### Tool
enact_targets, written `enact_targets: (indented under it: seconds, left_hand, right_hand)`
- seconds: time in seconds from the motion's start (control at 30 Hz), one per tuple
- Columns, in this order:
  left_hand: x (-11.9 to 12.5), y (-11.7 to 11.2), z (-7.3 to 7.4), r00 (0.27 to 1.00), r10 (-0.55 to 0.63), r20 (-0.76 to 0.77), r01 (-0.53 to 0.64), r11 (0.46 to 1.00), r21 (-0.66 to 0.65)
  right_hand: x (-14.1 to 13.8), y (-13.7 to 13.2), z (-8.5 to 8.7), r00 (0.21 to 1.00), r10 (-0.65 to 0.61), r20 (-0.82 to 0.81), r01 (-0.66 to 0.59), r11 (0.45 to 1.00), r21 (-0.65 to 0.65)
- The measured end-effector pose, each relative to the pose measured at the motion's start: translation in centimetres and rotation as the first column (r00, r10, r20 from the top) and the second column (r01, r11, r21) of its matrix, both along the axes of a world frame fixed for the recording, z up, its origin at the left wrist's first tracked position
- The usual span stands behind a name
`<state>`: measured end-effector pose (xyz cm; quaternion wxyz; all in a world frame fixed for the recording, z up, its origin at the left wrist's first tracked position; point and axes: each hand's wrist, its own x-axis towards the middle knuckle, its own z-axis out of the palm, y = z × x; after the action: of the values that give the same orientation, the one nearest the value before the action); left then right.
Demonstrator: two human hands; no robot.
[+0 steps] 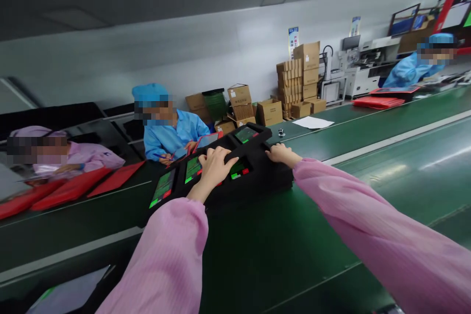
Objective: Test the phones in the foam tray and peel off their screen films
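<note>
A black foam tray (270,174) lies on the green bench, seemingly stacked on more black layers. Its slots hold several flat panels with green and red tabs, such as one panel (163,190) at the left end. My left hand (216,169) is over the middle of the tray, thumb and fingers apart, the fingertips bent down by a slot; a panel (240,170) lies just right of it. At the tray's right end, my right hand (282,153) has its fingers closed over the edge. The undersides of both hands are hidden.
Across the green bench (368,144) sit two co-workers, one in blue (180,130) and one in pink (91,154), beside red sheets (73,189). White paper (312,122) lies beyond the tray. Another person in blue (405,68) is at far right. Cardboard boxes (270,112) stand behind.
</note>
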<state>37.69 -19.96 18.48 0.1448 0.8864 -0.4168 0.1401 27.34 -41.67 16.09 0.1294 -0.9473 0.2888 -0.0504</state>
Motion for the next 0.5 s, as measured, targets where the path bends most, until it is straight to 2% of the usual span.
enact_targets:
  seconds: [0.2,0.37,0.5]
  left_hand:
    - [0.9,0.0,0.3,1.000,-0.006,0.009,0.007,0.998,-0.057]
    - [1.1,0.5,0.4,1.000,-0.012,0.019,0.014,0.995,-0.098]
    - [1.3,0.8,0.9,1.000,-0.015,0.024,0.018,0.991,-0.135]
  right_hand:
    - [3.5,1.8,-0.6,0.998,-0.030,0.063,0.022,0.993,0.113]
    - [5.6,5.1,-1.0,0.997,-0.009,0.077,-0.008,0.975,0.223]
    - [7.6,7.6,-0.8,0.995,-0.095,0.035,0.080,0.946,0.314]
